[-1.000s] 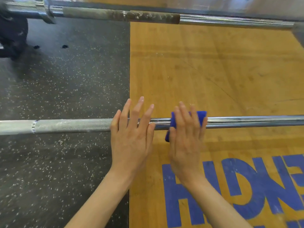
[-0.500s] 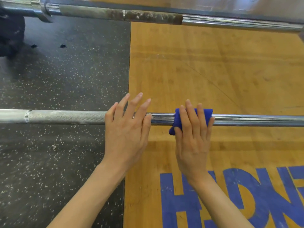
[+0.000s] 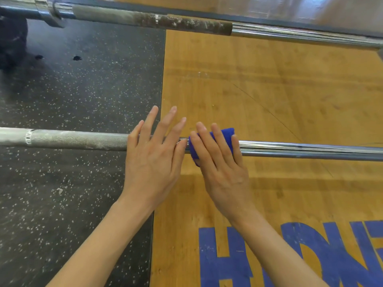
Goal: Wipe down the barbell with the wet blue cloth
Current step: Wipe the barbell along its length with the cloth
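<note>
- Blue cloth now sits close against our left hand; half a second back there was a clear stretch of bare bar between them, so we have drawn the cloth leftward along the barbell.
- That suggests to us a back-and-forth stroke over the smooth chrome section (the cloth had been travelling right just before that), and the wiping is plainly under way, not finished.
- The rough knurled part to the left of our left hand looks duller and untouched by the cloth, so we judge most of the bar is yet to do.
- Our right hand presses the cloth onto the bar with fingers laid fairly straight over it; whether the thumb hooks underneath we cannot tell.
- Our left hand lies flat and spread on the bar, fingers pointing to the far side, holding nothing, steadying it.
- The barbell runs left to right across the scene, lying low over the seam between the dark speckled rubber floor and the wooden platform.
- A second bar, grimier, lies parallel on the far side.
</note>
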Tool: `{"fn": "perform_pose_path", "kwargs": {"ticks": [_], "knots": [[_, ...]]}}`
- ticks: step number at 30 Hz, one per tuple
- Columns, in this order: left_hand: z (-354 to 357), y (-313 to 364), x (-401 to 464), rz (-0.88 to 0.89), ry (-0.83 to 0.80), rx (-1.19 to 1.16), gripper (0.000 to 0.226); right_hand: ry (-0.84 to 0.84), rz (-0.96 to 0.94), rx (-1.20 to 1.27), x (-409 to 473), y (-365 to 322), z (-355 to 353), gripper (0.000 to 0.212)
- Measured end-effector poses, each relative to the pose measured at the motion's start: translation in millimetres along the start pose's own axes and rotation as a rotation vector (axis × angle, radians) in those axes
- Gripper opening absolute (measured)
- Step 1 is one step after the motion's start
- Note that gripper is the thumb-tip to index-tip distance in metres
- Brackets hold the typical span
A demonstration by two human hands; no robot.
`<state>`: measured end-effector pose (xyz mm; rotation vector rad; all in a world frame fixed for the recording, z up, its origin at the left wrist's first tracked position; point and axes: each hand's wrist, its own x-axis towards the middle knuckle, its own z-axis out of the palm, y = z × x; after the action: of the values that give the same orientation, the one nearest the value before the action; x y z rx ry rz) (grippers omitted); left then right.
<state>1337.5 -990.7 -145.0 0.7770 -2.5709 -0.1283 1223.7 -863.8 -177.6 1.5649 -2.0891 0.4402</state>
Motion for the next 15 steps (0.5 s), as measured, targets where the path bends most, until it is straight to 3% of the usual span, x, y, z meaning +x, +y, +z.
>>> {"fn": "perform_pose_path", "kwargs": {"ticks": [5, 9, 13, 15], "knots": [[0.0, -0.2, 5.3, -0.017, -0.037, 0.002, 0.050, 0.023, 0.254, 0.023, -5.1, 9.5, -5.9, 0.051], [1.3, -0.4, 7.6, -0.039, -0.041, -0.014, 0.050, -0.046, 0.096, 0.087, 15.2, 10.9, -5.4, 0.044], [0.2, 0.2, 6.9, -0.039, -0.040, -0.036, 0.048, -0.040, 0.290, 0.071, 15.3, 6.8, -15.0, 0.045], [0.7, 1.0, 5.5, -0.040, -0.033, -0.032, 0.047, -0.070, 0.267, 0.115, 22.8, -5.4, -16.0, 0.044]]}}
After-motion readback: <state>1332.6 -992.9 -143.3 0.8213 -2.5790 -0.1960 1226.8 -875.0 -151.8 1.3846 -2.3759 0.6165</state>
